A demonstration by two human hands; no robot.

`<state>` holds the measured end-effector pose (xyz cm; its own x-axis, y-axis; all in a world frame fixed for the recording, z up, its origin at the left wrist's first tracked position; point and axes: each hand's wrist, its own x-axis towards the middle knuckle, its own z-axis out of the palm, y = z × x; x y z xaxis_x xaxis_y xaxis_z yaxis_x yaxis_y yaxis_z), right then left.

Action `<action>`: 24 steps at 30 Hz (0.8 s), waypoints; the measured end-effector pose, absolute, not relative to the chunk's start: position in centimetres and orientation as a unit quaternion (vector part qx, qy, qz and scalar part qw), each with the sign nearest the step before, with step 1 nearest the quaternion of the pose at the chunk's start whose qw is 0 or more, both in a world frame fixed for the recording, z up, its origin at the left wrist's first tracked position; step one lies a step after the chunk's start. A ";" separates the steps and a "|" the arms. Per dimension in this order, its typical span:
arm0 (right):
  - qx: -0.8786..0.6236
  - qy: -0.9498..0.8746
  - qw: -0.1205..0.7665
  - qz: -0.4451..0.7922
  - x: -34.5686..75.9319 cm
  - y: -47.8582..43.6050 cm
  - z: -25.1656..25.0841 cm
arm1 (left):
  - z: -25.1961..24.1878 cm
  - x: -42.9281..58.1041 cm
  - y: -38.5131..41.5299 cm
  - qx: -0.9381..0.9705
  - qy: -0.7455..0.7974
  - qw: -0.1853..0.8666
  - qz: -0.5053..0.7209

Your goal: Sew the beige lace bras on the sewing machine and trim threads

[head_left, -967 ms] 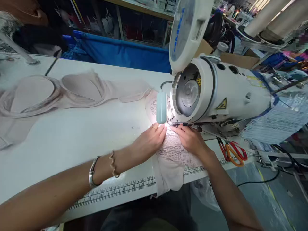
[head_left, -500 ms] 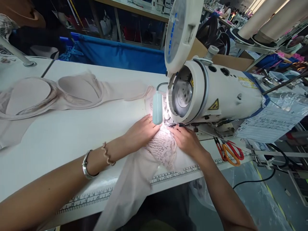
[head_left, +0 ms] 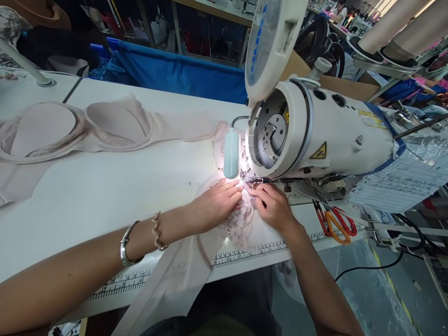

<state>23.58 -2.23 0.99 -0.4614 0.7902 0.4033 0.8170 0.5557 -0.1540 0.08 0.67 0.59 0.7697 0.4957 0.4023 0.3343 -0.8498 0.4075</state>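
A pale pink bra (head_left: 115,122) stretches along the white table, its moulded cups at the left and a band running toward the sewing machine (head_left: 315,130). Pink lace fabric (head_left: 240,226) lies under the presser foot area and spreads toward the table's front edge. My left hand (head_left: 219,203) rests on the lace just left of the needle, fingers bent and closed on it. To the right of the needle, my right hand (head_left: 275,207) pinches the lace edge between thumb and fingers. The needle tip itself is hard to make out.
A small lit lamp (head_left: 231,154) hangs before the machine head. Orange- and red-handled scissors (head_left: 338,226) sit right of my right hand. A printed ruler (head_left: 245,256) runs along the table's front edge. Blue cloth (head_left: 182,70) hangs behind the table.
My left hand has gone from lying flat to bent fingers on the lace. The lace lies differently, and the sheer fabric at the table edge has shifted. The machine's round wheel has turned.
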 end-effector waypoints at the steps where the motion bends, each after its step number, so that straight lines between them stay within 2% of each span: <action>1: -0.467 -0.855 0.218 -0.048 23.6 -2.2 1.0 | 0.5 0.1 0.8 0.926 0.225 0.160 0.258; 4: -0.441 -0.870 0.203 -0.086 23.4 -2.1 1.1 | 0.3 0.0 1.1 0.927 0.211 0.169 0.258; 9: -0.387 -0.895 0.209 -0.081 23.2 -2.0 1.5 | 0.6 -0.6 2.3 0.935 0.194 0.194 0.224; 17: -0.396 -0.892 0.202 -0.083 23.3 -1.8 1.2 | 1.5 -1.0 3.7 0.938 0.227 0.176 0.193; 24: -0.380 -0.897 0.215 -0.066 23.1 -1.8 1.4 | 1.5 -0.7 3.6 0.959 0.204 0.043 0.191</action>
